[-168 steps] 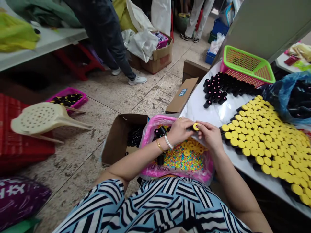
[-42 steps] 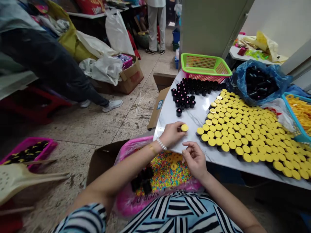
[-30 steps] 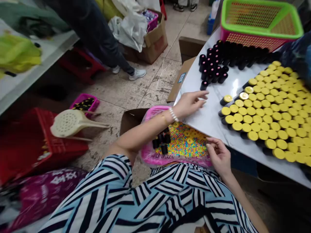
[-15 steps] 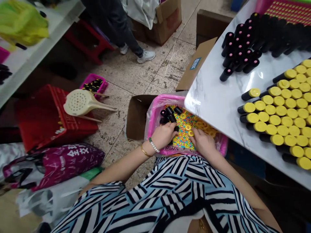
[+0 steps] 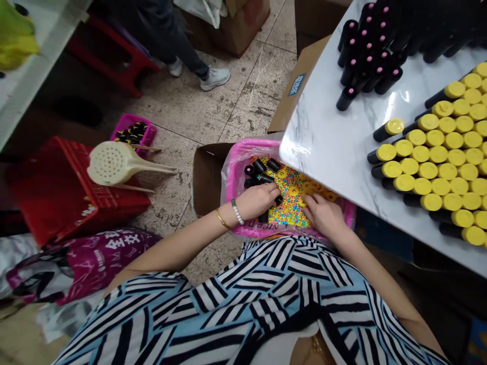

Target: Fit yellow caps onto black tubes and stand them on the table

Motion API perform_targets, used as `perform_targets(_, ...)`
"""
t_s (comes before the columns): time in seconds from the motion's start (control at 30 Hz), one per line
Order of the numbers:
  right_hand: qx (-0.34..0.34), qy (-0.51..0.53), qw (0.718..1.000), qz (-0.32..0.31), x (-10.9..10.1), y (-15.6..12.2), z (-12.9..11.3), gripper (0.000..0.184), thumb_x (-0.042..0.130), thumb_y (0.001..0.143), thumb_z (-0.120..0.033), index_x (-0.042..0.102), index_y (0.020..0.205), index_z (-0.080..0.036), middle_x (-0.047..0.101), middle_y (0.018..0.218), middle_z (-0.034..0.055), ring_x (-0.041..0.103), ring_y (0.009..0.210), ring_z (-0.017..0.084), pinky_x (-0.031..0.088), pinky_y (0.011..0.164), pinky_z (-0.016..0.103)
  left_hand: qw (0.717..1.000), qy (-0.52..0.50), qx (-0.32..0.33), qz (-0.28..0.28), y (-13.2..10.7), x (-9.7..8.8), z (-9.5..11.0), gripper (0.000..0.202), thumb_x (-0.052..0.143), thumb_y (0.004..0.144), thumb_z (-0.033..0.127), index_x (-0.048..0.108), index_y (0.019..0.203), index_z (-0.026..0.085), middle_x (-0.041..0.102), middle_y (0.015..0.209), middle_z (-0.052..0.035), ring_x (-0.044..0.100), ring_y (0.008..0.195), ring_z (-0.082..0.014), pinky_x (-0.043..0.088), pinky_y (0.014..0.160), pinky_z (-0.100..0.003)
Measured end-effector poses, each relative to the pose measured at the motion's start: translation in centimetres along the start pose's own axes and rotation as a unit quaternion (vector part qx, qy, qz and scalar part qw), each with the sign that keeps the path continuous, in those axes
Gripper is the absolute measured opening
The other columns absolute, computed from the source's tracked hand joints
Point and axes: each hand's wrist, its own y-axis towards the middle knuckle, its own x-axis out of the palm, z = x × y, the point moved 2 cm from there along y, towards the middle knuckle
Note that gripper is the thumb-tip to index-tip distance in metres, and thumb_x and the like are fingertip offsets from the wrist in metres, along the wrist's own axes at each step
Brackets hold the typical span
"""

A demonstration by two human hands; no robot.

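Note:
Both my hands are down in a pink basket (image 5: 233, 175) on my lap, lined with plastic and full of small coloured beads (image 5: 289, 213). My left hand (image 5: 257, 201) is curled around a black tube (image 5: 279, 200) beside several loose black tubes (image 5: 261, 169). My right hand (image 5: 324, 217) has its fingertips pinched on a yellow cap (image 5: 303, 202) among other loose yellow caps (image 5: 292, 191). To the right, on a white marble table (image 5: 327, 152), stand rows of yellow-capped tubes (image 5: 437, 170) and a cluster of uncapped black tubes (image 5: 361, 61).
A cardboard box (image 5: 207, 177) sits left of the basket on the tiled floor. Further left are a red crate (image 5: 76, 195), a cream stool (image 5: 114, 163), a small pink tray (image 5: 133, 134) and a purple bag (image 5: 91, 258). Another person's shoe (image 5: 213, 78) is at the top.
My left hand set a capped tube on the table by the yellow rows, then came back into the basket. Both hands now reach among the tubes and caps. My view has tilted downward.

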Motion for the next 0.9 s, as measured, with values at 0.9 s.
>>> perform_targets(0.9,0.112,0.044,0.979,0.166,-0.4,-0.9,2.5,0.046,0.043,0.103,-0.049,0.066,0.133,-0.024,0.076,0.11,0.0127,0.07,0.102,0.028,0.051,0.093,0.037,0.984,-0.117,-0.084,0.109,3.8,-2.5,-3.2,0.029,0.061,0.082,0.01,0.066,0.11,0.012,0.069,0.102,-0.0101,0.061,0.099,-0.0244,0.046,0.093,-0.038)
